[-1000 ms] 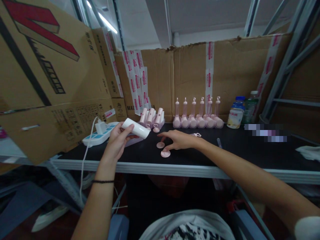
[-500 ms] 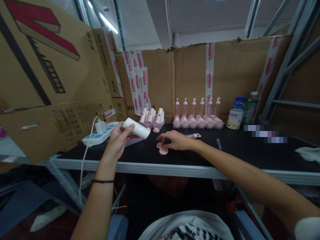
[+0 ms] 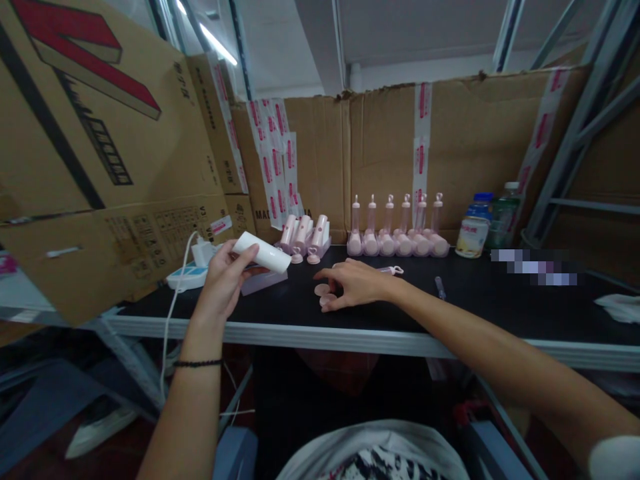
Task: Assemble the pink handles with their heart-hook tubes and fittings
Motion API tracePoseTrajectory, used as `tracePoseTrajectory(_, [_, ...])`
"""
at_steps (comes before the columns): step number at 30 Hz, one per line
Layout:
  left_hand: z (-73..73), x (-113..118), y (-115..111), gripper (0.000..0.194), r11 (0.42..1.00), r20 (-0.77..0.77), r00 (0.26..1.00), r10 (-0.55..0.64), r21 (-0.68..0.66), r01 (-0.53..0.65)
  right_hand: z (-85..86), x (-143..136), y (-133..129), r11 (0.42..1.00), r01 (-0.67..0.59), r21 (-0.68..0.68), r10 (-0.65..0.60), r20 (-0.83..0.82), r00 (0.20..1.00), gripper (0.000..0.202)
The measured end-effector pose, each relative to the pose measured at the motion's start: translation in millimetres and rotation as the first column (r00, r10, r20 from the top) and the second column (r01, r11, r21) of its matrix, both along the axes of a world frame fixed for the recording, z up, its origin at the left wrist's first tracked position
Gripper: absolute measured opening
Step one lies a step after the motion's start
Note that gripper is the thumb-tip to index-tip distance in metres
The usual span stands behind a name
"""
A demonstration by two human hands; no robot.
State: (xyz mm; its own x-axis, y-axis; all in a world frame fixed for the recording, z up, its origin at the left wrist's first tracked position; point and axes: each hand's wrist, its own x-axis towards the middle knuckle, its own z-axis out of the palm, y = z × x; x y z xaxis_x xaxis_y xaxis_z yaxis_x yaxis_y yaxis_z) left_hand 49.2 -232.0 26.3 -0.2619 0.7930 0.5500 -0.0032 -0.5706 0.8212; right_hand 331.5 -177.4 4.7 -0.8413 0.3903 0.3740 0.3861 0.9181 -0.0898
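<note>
L hand is raised a little above the black worktop, fingers wrapped round a white cylinder that lies almost level, its far end pointing right. R hand rests on the worktop w/ thumb and fingers pinched on a pink disc; a second pink disc lies flat just beside it. Behind, near the cardboard wall, a row of pink upright parts stands. Power strip is at left of L hand.
</note>
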Motion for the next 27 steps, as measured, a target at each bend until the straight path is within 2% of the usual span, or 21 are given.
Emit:
tracePoseTrajectory(5, [1.8, -11.2, 1.6, 0.040, 0.999, 0.033, 0.999, 0.040, 0.036, -0.041, 5.6, 4.0, -2.6, 0.998, -0.028, -0.059, 0.029, 0.014, 0.999, 0.058])
tracePoseTrajectory(9, [4.3, -13.5, -0.7, 0.041, 0.996, 0.049, 0.996, 0.077, 0.042, -0.079, 8.5, 8.5, 6.2, 0.999, -0.009, -0.034, 0.006, -0.092, 0.996, 0.060])
tracePoseTrajectory(12, [4.4, -14.2, -0.9, 0.042, 0.995, 0.052, 0.995, 0.082, 0.047, -0.085, 3.7, 4.0, 15.9, 1.000, 0.007, -0.006, -0.008, -0.199, 0.980, 0.060])
tracePoseTrajectory(16, [3.6, -14.9, 1.6, 0.044, 0.993, 0.054, 0.994, 0.099, 0.060, -0.102, -7.8, -6.8, 24.5, 0.999, -0.041, -0.032, 0.034, -0.187, 0.982, 0.063])
tracePoseTrajectory(23, [0.1, -17.8, 11.2, 0.048, 0.968, 0.050, 0.974, 0.222, 0.108, -0.226, -16.4, -12.7, 29.2, 0.997, -0.039, -0.064, 0.031, -0.122, 0.992, 0.060])
tracePoseTrajectory(27, [-7.0, -24.3, 22.0, 0.049, 0.918, 0.005, 0.932, 0.364, 0.169, -0.359, -15.1, -13.7, 28.3, 0.998, -0.030, -0.055, 0.024, -0.110, 0.994, 0.057])
